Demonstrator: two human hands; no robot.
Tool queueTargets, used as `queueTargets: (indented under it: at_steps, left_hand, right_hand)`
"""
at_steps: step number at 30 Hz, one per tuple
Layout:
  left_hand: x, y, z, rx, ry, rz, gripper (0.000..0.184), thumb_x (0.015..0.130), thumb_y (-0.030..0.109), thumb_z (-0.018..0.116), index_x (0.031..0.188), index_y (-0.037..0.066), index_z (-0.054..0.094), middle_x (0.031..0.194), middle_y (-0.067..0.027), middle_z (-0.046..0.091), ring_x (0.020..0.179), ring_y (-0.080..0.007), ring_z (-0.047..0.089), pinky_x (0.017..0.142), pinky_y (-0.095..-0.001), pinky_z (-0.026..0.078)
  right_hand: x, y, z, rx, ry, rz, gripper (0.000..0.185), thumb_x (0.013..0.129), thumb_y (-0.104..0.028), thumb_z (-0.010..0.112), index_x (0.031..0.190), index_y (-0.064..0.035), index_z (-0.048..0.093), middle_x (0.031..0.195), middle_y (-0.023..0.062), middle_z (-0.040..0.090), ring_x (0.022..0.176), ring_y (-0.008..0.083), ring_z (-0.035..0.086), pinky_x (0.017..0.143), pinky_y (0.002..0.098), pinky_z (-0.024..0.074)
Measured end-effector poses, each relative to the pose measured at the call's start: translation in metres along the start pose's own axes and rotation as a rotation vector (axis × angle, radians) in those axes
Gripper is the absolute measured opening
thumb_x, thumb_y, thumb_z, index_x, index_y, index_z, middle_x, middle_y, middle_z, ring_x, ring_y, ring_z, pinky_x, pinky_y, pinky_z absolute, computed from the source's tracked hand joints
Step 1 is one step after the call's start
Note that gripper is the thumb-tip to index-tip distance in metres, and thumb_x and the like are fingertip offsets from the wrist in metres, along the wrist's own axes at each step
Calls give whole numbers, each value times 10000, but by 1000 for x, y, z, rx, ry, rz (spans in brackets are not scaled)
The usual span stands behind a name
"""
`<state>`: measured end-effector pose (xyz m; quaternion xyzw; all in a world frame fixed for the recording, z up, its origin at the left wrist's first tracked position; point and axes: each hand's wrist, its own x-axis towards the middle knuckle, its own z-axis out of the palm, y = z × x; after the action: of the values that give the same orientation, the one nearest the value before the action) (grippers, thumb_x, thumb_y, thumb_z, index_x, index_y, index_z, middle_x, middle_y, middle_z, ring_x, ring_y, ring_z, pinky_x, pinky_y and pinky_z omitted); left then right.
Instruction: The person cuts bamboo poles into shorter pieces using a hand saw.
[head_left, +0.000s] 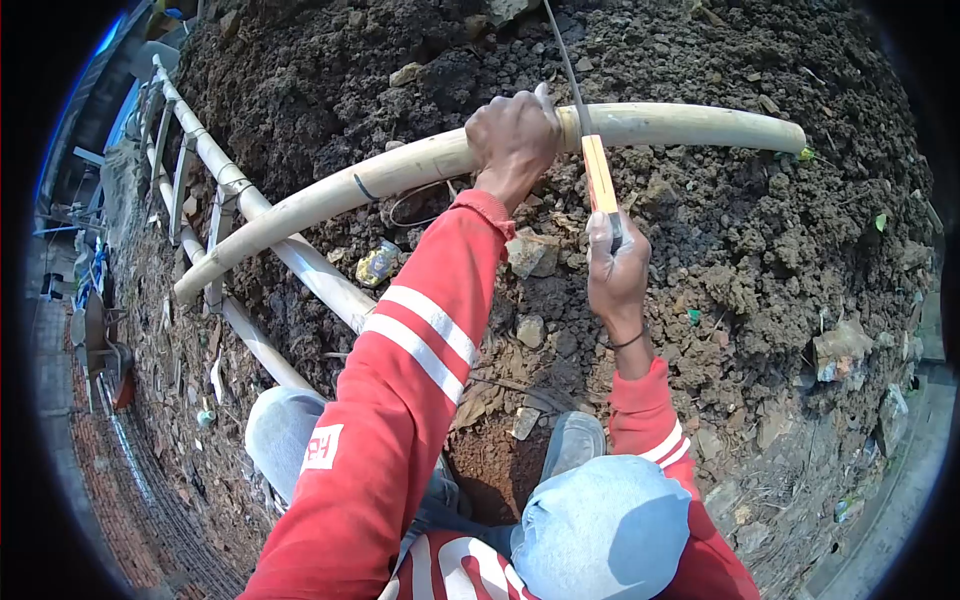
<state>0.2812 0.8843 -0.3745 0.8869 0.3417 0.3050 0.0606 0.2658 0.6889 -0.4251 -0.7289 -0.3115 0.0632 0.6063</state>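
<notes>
A long pale bamboo pole (700,125) lies across the view, its right end over dark soil. My left hand (513,138) is closed over the top of the pole, just left of a handsaw (600,178). My right hand (618,268) grips the saw's orange-yellow handle from below. The thin blade runs up and away, resting against the pole close to my left knuckles. How deep the blade sits in the bamboo cannot be made out. A dark band (362,187) goes round the pole further left.
A bamboo ladder-like frame (215,155) slopes down on the left, under the pole's left end. Clumpy soil (780,240) with stones and scraps of litter surrounds me. A crumpled yellow wrapper (377,264) lies below the pole. A wheelbarrow-like object (95,335) stands far left.
</notes>
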Motion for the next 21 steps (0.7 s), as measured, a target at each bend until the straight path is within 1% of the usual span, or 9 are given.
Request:
queueTargets:
  at_steps: [3, 6, 10, 12, 14, 15, 17, 20, 21]
  left_hand:
    - [7, 0, 1, -11, -79, -40, 583, 1048, 432, 440, 765, 48, 776, 704, -205, 710, 644, -400, 709, 622, -493, 542]
    - [6, -2, 5, 13, -99, -46, 583, 1049, 430, 440, 755, 55, 776, 686, -199, 703, 637, -389, 708, 621, -489, 541]
    - [-17, 10, -1, 3, -114, -28, 597, 1052, 433, 433, 730, 63, 773, 652, -191, 689, 635, -357, 717, 624, -469, 549]
    - [-23, 11, 2, -29, -52, 9, 605, 1054, 431, 428, 733, 53, 773, 658, -200, 691, 644, -375, 719, 633, -481, 555]
    - [-2, 1, -2, 38, -70, -62, 601, 1054, 428, 426, 754, 42, 777, 688, -215, 703, 658, -401, 719, 645, -504, 561]
    - [3, -1, -5, 14, -148, -54, 594, 1052, 427, 431, 779, 30, 778, 727, -229, 717, 679, -420, 723, 658, -518, 566]
    - [12, -3, -1, 3, -131, -58, 591, 1052, 427, 432, 786, 28, 778, 739, -232, 720, 684, -420, 725, 657, -516, 567]
    - [11, -7, 4, -1, -119, -75, 587, 1053, 426, 438, 791, 27, 778, 740, -233, 719, 676, -417, 722, 646, -518, 560]
    - [8, -5, 1, -8, -120, -53, 585, 1053, 425, 440, 787, 28, 778, 731, -229, 716, 669, -408, 721, 637, -515, 556]
  right_hand:
    - [-67, -8, -28, 181, -47, 262, 336, 1059, -303, 548, 918, -5, 612, 651, 50, 523, 583, 136, 469, 553, 329, 392]
    - [-180, 9, -50, 38, 168, 90, 502, 990, -475, 547, 924, 13, 644, 635, 25, 481, 553, 88, 465, 524, 287, 380]
    - [-99, -8, -44, 263, 3, 365, 405, 1055, -339, 532, 960, 38, 646, 629, 43, 521, 529, 111, 437, 511, 315, 388]
    - [-1, 4, -9, 205, 2, 158, 332, 1071, -269, 534, 962, 29, 630, 633, 43, 516, 548, 126, 437, 522, 341, 389]
    - [8, 4, 6, -33, 87, -159, 406, 1106, -366, 491, 907, -33, 614, 656, -50, 478, 539, 37, 407, 476, 255, 320]
    - [-10, 4, 2, 59, 23, 20, 321, 1065, -279, 552, 946, 13, 611, 631, 57, 496, 565, 146, 441, 535, 360, 380]
    - [-80, 3, -23, 192, -35, 268, 352, 1060, -317, 542, 915, -2, 601, 634, 40, 494, 555, 131, 469, 532, 344, 375]
    - [-188, 15, -57, 9, 67, 80, 471, 1006, -434, 540, 934, 17, 656, 639, 53, 563, 559, 154, 569, 547, 325, 451]
    - [-204, 17, -63, 66, 15, 220, 544, 1004, -498, 548, 986, 40, 629, 715, -3, 588, 596, 101, 496, 579, 262, 416]
